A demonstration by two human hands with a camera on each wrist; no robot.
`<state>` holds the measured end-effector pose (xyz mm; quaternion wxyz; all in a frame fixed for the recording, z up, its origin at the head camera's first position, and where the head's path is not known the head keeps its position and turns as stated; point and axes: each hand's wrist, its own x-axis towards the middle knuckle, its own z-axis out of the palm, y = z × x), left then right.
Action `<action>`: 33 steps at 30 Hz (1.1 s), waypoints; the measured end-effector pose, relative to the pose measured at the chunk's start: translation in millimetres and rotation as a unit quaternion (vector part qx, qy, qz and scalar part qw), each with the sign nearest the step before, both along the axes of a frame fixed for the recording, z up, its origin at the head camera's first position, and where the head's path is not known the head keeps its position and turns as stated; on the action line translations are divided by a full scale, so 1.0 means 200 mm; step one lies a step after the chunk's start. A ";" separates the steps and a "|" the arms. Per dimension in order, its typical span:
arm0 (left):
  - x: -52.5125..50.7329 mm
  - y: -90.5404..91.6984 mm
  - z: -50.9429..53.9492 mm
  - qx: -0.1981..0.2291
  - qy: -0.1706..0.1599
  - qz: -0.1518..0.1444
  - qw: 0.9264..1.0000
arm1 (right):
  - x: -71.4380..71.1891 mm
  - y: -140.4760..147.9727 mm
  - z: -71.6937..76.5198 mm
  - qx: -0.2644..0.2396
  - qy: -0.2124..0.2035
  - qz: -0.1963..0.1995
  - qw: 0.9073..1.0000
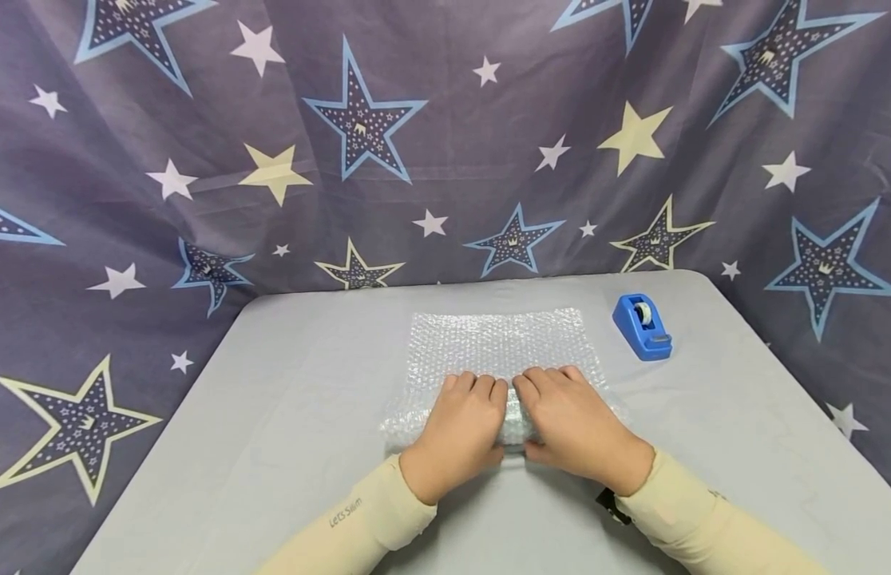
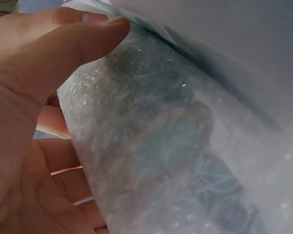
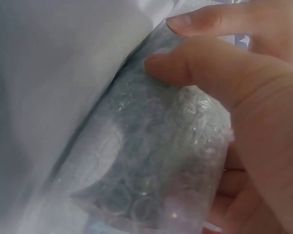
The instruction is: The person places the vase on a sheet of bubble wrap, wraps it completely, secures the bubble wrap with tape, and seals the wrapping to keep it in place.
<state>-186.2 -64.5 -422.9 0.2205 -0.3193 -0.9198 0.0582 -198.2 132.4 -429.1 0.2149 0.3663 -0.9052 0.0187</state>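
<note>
A sheet of bubble wrap (image 1: 503,343) lies on the table, its near part folded or rolled into a thick bundle (image 2: 161,146). Something greenish shows through the layers; what it is I cannot tell. My left hand (image 1: 463,423) grips the bundle left of its middle, fingers over the top and thumb on the near side. Close beside it, my right hand (image 1: 578,423) holds the bundle the same way. In the right wrist view the right thumb rests on the wrapped bundle (image 3: 146,141), with the fingers curled behind it.
A blue tape dispenser (image 1: 643,327) with a roll of tape stands at the back right of the grey-white table (image 1: 295,399). Behind the table hangs a dark curtain (image 1: 445,144) with stars. A black band shows at the right wrist.
</note>
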 end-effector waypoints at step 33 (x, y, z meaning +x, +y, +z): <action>-0.01 0.00 -0.02 0.002 0.006 -0.001 1.000 | 0.00 -0.01 -0.03 0.007 0.027 -0.017 0.999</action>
